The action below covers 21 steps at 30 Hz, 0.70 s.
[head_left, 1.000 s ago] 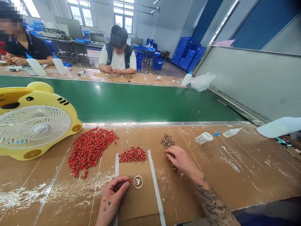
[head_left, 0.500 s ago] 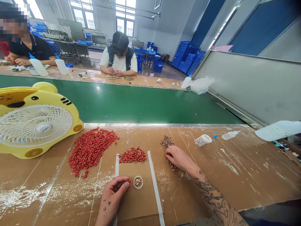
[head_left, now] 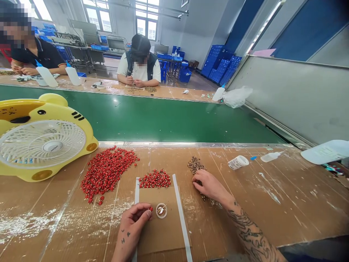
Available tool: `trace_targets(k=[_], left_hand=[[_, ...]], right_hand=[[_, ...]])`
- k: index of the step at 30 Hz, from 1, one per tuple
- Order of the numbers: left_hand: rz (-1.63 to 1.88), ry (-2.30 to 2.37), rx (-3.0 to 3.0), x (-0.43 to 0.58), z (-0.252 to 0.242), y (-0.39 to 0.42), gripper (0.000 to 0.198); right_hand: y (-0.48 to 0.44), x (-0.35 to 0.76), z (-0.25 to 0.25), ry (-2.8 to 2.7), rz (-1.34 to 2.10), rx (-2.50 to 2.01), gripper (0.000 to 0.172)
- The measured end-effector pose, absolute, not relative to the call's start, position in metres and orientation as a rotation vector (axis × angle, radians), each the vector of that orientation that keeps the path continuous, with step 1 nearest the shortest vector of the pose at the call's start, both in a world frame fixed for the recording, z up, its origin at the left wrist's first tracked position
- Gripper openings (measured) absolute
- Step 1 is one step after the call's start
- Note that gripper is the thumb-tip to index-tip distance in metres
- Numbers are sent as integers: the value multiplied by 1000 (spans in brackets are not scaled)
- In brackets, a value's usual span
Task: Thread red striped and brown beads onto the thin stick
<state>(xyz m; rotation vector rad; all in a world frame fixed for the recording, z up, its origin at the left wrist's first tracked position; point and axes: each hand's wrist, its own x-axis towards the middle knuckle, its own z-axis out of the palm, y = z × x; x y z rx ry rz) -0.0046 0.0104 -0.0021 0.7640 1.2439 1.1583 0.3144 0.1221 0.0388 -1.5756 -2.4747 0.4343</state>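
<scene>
My left hand (head_left: 134, 227) is closed, pinching a small red piece (head_left: 150, 209) between thumb and forefinger, just left of a small clear cup (head_left: 161, 210) with a thin stick in it. The cup stands on a cardboard sheet (head_left: 163, 236) edged with white strips. A small heap of red pieces (head_left: 155, 179) lies at the sheet's far end. Over on the right, my right hand (head_left: 208, 185) reaches into a pile of small dark and gold pieces (head_left: 195, 164), its fingers bent together at the pile's edge. Whatever its fingertips hold is hidden.
A larger pile of red pieces (head_left: 107, 173) lies left, beside a yellow animal-shaped fan (head_left: 46, 142). A white jar (head_left: 238, 162), a small bottle (head_left: 269, 157) and a large bottle (head_left: 324, 152) lie to the right. Beyond the green belt (head_left: 177, 122), two people work with their hands.
The view has shifted slightly. My left hand keeps its pinch on the red piece, and my right hand stays at the dark and gold pile with only a slight finger movement.
</scene>
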Motion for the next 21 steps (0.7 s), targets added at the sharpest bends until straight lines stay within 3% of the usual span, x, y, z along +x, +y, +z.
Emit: trace_targets(k=[4,11,21], left_hand=[[1210,1279,811,-3,-3,8,22],[1449,1269,1156,8,15,4,5],[1636,1251,1595,9,33,1,26]], right_hand=[[111,303,45,-2372,486,-1546,13],[69,237,51,-1986,1029,-1198,5],[53,185,61,-1853,1223,-1062,3]])
